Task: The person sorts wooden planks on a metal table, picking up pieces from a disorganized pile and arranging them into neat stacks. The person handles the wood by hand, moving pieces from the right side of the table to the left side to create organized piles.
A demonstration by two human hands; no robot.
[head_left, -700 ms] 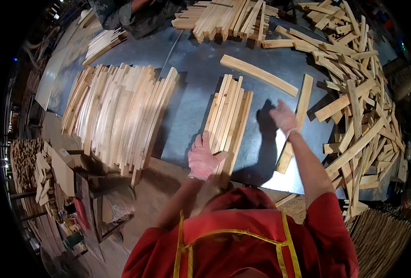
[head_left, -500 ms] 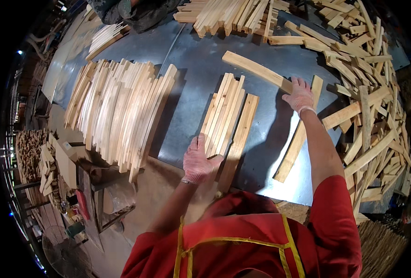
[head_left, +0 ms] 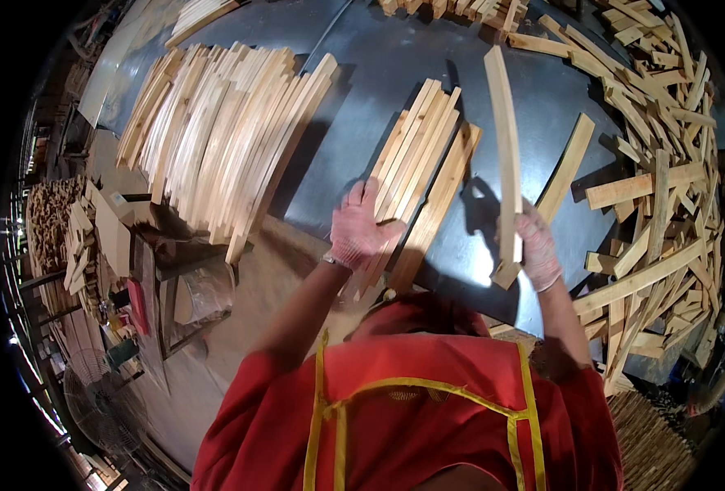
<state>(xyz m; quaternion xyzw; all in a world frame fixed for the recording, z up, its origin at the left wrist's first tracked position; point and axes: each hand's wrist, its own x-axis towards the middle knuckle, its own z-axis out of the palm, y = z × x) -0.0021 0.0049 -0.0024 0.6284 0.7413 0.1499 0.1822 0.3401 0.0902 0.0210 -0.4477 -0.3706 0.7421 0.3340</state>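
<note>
Sticks of pale wood make up the narrow bundle (head_left: 416, 151) that I take as my landmark, lying on the grey metal desk (head_left: 357, 123). My left hand (head_left: 362, 227), in a pinkish glove, rests on the bundle's near end with the grip spread: fingers along its left side, thumb out to the right. That hand covers some of the stick ends, so I can't count them. To the right of the bundle, my right hand (head_left: 536, 241) has its grip closed on the lower part of a raised board (head_left: 504, 147), which stands out long and narrow; the fingertips go out of sight against the wood, so I can't make out how each finger sits. Behind that hand, farther right of the bundle, a flat board (head_left: 569, 159) lies slanted, its middle masked by the hand. Just beside the bundle on its right is a loose plank (head_left: 440, 200), a dark gap between them. Well left of the bundle I have a broad row of boards (head_left: 223, 131), and far to its right a jumbled heap (head_left: 645, 192) whose lower pieces are buried. Beyond the bundle, another stack (head_left: 452, 8) is cut off by the upper edge. Low and far left of the bundle, a round fan (head_left: 101, 397) is dim against the clutter.
</note>
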